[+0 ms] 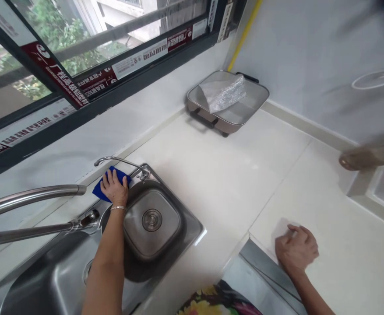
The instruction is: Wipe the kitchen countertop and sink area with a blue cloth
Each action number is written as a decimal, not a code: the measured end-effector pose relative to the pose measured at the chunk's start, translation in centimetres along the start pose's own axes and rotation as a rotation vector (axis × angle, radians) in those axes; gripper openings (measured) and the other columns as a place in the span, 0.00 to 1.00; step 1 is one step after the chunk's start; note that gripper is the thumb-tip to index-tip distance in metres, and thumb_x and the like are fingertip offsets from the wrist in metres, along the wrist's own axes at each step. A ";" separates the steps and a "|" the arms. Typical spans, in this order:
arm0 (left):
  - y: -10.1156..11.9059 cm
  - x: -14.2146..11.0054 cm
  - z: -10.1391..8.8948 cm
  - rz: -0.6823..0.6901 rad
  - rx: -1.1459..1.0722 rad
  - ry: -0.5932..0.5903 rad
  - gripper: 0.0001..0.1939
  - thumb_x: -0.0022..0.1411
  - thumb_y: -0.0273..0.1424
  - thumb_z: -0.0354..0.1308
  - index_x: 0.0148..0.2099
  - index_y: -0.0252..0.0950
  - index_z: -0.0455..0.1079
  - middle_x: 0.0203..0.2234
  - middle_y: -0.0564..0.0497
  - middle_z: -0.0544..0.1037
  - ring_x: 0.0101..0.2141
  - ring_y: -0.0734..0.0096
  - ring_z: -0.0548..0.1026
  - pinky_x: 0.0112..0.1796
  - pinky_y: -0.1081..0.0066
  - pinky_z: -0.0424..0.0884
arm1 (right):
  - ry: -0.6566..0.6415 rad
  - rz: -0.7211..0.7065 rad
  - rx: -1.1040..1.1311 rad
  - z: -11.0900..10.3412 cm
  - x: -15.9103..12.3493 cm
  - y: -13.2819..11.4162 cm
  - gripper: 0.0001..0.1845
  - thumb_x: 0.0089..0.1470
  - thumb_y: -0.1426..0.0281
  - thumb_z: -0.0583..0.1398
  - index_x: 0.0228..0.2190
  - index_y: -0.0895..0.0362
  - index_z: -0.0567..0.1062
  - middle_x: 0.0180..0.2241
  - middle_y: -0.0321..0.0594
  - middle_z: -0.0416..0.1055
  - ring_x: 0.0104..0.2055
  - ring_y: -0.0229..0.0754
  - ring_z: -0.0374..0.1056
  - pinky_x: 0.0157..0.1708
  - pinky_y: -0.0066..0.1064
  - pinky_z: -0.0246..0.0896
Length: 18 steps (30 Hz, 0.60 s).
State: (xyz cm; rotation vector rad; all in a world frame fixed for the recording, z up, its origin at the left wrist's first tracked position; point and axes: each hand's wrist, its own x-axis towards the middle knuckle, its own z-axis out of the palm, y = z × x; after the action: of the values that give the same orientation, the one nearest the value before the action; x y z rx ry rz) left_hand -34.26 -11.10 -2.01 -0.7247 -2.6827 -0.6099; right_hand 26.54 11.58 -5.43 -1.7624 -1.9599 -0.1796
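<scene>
On the back ledge of the steel sink, my left hand (114, 188) presses down on a blue cloth (101, 192), fingers over the fabric. A thin curved faucet (122, 160) stands right beside that hand. Below it is the smaller square sink basin (168, 245) with a round drain (152, 219). My right hand (297, 249) is at the white countertop (224, 188), near its front edge, with loosely curled fingers and nothing visible in it. Whether its underside touches the surface cannot be made out.
A larger faucet (30, 197) reaches in from the left over the larger basin (37, 280). In the back corner sits an electric pan (223, 124) with bubble wrap (226, 94) on top. A window frame (113, 94) runs along the back; a brown pipe-like object (369, 156) juts in at right.
</scene>
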 end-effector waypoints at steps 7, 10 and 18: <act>4.0 6.5 3.3 0.377 -0.102 -0.231 0.29 0.68 0.43 0.51 0.66 0.35 0.63 0.66 0.41 0.64 0.67 0.51 0.57 0.65 0.50 0.52 | 0.012 -0.008 -0.026 -0.5 0.4 -0.5 0.16 0.51 0.74 0.56 0.43 0.57 0.73 0.52 0.51 0.70 0.51 0.57 0.66 0.47 0.46 0.59; 4.7 8.8 4.4 0.450 -0.171 -0.308 0.30 0.64 0.44 0.56 0.64 0.36 0.66 0.65 0.42 0.66 0.65 0.53 0.61 0.65 0.54 0.55 | -0.017 -0.033 -0.023 -0.4 0.5 -0.3 0.18 0.48 0.75 0.56 0.44 0.58 0.73 0.52 0.52 0.69 0.51 0.56 0.66 0.46 0.44 0.58; 4.6 7.9 2.0 0.311 -0.434 -0.162 0.25 0.72 0.42 0.41 0.58 0.34 0.71 0.58 0.43 0.74 0.62 0.64 0.66 0.64 0.59 0.60 | -0.054 -0.040 -0.011 -0.7 0.7 -0.2 0.21 0.47 0.75 0.56 0.45 0.60 0.72 0.53 0.53 0.68 0.51 0.55 0.65 0.48 0.44 0.59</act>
State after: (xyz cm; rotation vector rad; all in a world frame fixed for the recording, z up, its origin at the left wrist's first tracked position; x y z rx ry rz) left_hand -38.66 -3.33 0.75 -1.3240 -2.5162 -1.1012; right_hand 26.48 11.88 -4.47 -1.7536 -2.0374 -0.1583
